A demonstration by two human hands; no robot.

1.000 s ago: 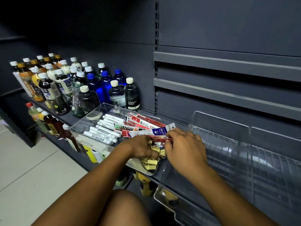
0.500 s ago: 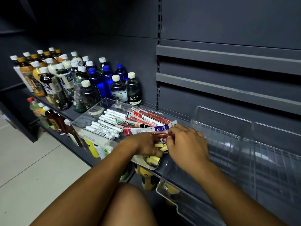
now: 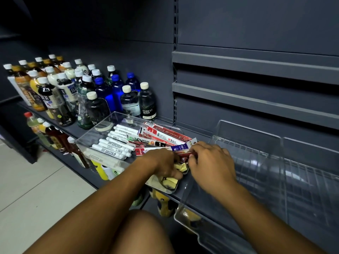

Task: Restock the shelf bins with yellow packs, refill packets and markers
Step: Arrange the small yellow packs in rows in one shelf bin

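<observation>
The right hand pinches a red refill packet, the left hand curls round yellow packs, both at the near corner of the clear tray, mid-frame. Pick-up step, I judge; next they need lifting across into the bin at right

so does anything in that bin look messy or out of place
The refill packets look messy: they lie crisscrossed and overlapping in the bin, one blue packet angled differently from the reds, while the markers beside them lie roughly parallel. The yellow packs are a loose heap at the front corner.
</observation>
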